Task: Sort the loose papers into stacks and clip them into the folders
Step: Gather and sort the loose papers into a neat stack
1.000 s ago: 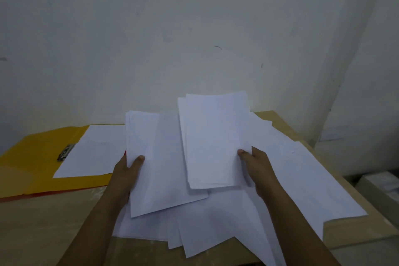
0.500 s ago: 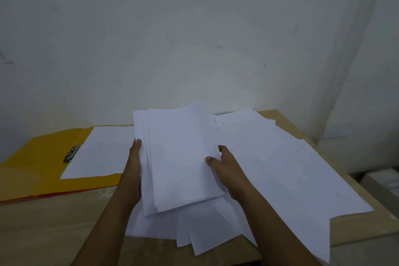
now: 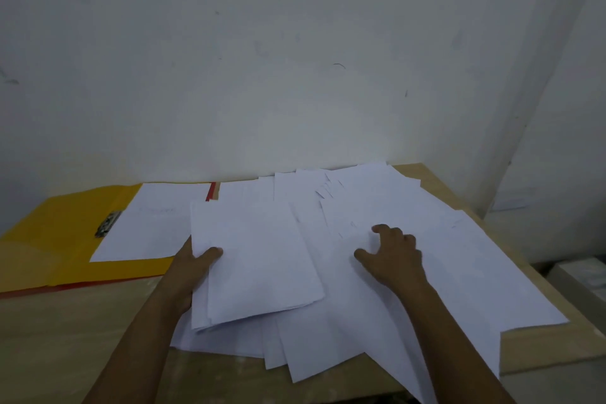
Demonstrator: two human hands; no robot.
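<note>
I see my left hand [image 3: 193,267] gripping a thin stack of white paper sheets [image 3: 255,259] at its left edge, thumb curled over the top sheet and the other fingers hidden beneath it. The stack lies tilted, its near corners resting over the spread of loose white papers [image 3: 410,289] that covers the middle and right of the light wooden desk [image 3: 65,338]. My right hand [image 3: 392,256] sits on that spread, just right of the held stack and apart from it; its fingers are bent, tips pressing down on the sheets, and I cannot see it gripping any single one. Several loose sheets hang past the near edge of the desk, and others fan toward the far right corner. To the left, touching the spread's far-left edge, an open yellow cardboard folder [image 3: 42,239] lies flat with a red edge showing under it along the near side. A small metal clip [image 3: 108,223] sits near the folder's spine, and one white sheet [image 3: 147,223] lies on the folder's right half, just beside the clip. A plain pale wall [image 3: 295,59] stands behind the desk.
</note>
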